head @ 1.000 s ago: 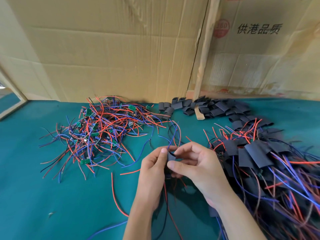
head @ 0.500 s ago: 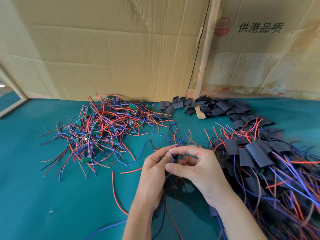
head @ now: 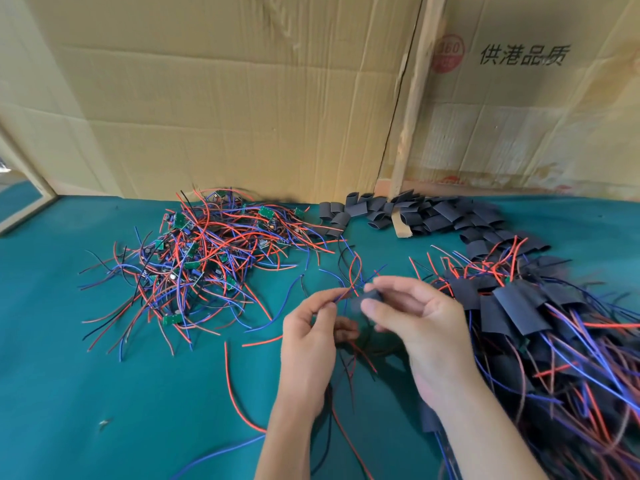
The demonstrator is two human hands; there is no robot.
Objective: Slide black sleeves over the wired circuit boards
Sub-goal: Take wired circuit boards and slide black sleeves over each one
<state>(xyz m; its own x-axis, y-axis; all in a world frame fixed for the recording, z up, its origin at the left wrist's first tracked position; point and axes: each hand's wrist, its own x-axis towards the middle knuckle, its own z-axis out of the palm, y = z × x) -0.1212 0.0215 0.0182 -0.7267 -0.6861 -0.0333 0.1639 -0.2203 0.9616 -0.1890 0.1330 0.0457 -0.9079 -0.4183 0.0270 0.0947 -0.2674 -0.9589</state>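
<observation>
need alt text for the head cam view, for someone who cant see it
Two bare hands over a green table: the left hand pinches thin wires, the right hand holds a blurred black sleeve. Unsleeved wired boards lie left, loose sleeves behind, sleeved boards right.

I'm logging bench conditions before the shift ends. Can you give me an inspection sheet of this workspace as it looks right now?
Surface: teal table cover, mostly bare at near left.
Job's things: pile of unsleeved boards at left; loose black sleeves at the back; sleeved boards heaped at right.
Clutter: wooden strip leaning among the sleeves; small scrap near left.
Grippers: left hand pinches wires; right hand pinches a blurred black sleeve.
Cables: stray red wire and blue wire on the cover.
Surroundings: cardboard wall behind.
</observation>
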